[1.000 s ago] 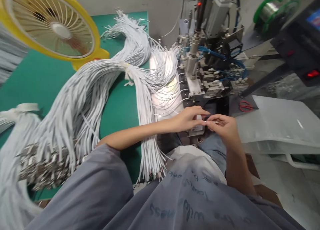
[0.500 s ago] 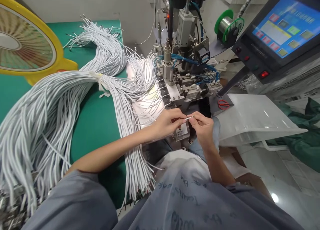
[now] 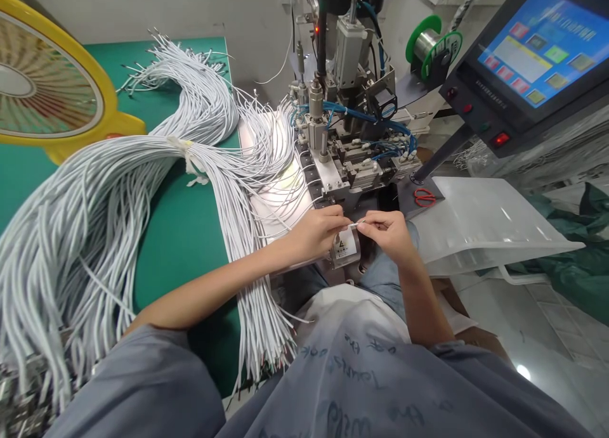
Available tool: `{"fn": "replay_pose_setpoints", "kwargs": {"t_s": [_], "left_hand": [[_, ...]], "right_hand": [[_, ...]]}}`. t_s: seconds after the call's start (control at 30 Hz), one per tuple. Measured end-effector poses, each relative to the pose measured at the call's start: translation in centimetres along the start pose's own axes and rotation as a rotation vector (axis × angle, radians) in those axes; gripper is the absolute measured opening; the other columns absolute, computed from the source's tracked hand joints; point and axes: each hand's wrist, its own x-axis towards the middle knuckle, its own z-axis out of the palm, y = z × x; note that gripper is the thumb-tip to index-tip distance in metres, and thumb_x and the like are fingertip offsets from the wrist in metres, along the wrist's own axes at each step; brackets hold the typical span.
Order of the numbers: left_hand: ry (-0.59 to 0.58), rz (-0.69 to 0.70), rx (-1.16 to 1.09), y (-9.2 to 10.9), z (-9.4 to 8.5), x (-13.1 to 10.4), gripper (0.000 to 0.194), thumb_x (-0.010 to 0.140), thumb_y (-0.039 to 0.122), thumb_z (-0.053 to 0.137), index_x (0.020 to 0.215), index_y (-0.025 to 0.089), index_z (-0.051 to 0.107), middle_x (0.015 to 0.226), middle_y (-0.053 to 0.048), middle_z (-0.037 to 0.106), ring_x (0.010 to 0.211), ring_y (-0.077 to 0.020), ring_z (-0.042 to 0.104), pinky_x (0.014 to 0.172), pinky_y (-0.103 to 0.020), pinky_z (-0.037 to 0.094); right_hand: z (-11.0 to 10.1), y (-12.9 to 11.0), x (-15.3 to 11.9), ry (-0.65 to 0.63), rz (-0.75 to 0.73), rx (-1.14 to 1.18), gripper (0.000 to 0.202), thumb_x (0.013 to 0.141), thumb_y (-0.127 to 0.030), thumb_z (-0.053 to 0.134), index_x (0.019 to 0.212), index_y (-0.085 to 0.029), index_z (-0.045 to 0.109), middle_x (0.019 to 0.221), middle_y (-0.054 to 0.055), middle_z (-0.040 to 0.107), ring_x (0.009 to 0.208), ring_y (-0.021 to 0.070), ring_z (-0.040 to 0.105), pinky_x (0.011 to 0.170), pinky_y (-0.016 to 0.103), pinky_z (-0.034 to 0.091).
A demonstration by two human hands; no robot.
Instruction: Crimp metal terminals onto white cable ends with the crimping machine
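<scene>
In front of the machine (image 3: 328, 172), my left hand (image 3: 322, 232) pinches a white cable near its end. My right hand (image 3: 387, 233) meets it from the right, thumb and fingers closed on the tip of the same cable (image 3: 353, 225). The fingertips of both hands nearly touch, and the fine detail of the tip is too small to make out. A large tied bundle of white cables (image 3: 185, 148) lies to the left, with some ends hanging over the table's front edge. More loose cables (image 3: 271, 140) run beside the machine.
A yellow fan (image 3: 111, 108) stands at the left on the green table (image 3: 185, 216). Right of the machine are red-handled scissors (image 3: 424, 198), a solder spool (image 3: 428, 47), a tilted touchscreen (image 3: 537, 48) and a translucent white tray (image 3: 490, 219).
My right hand has turned slightly, its fingers now stretched more sideways at the cable tip. My left hand has barely moved and keeps its pinch.
</scene>
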Motion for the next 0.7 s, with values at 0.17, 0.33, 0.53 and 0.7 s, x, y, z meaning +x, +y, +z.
{"fn": "replay_pose_setpoints", "kwargs": {"t_s": [0.17,0.33,0.53,0.7], "left_hand": [[0.133,-0.015,-0.099,0.2,0.6,0.1,0.015,0.085,0.010,0.052,0.081,0.014,0.066,0.065,0.000,0.055,0.059,-0.0073,0.052,0.056,-0.016,0.041],[0.107,0.204,0.340,-0.3,0.0,0.1,0.022,0.085,0.007,0.043,0.082,0.010,0.064,0.065,-0.001,0.051,0.053,-0.0085,0.044,0.046,-0.021,0.031],[0.088,0.228,0.444,-0.8,-0.2,0.2,0.027,0.085,0.007,0.038,0.079,0.014,0.064,0.065,-0.001,0.053,0.053,-0.0089,0.045,0.046,-0.022,0.030],[0.134,-0.043,-0.054,-0.4,0.7,0.2,0.014,0.084,0.014,0.053,0.078,0.014,0.066,0.064,0.000,0.056,0.058,-0.0076,0.052,0.053,-0.018,0.039]], "right_hand": [[2.3,1.0,-0.7,0.232,-0.065,0.079,0.015,0.074,-0.028,0.062,0.067,-0.016,0.069,0.056,-0.002,0.047,0.051,0.0083,0.039,0.046,0.024,0.029],[2.5,0.5,-1.1,0.312,-0.238,-0.293,0.019,0.079,-0.021,0.057,0.063,-0.015,0.065,0.053,-0.004,0.039,0.049,0.0077,0.033,0.048,0.025,0.027],[1.7,0.5,-0.2,0.163,-0.189,-0.258,0.027,0.078,-0.019,0.056,0.051,-0.016,0.052,0.050,-0.005,0.031,0.048,0.0073,0.030,0.047,0.025,0.025],[3.1,1.5,-0.1,0.309,-0.193,-0.023,0.022,0.079,-0.022,0.059,0.058,-0.016,0.060,0.054,-0.004,0.036,0.052,0.0083,0.034,0.048,0.025,0.026]]}}
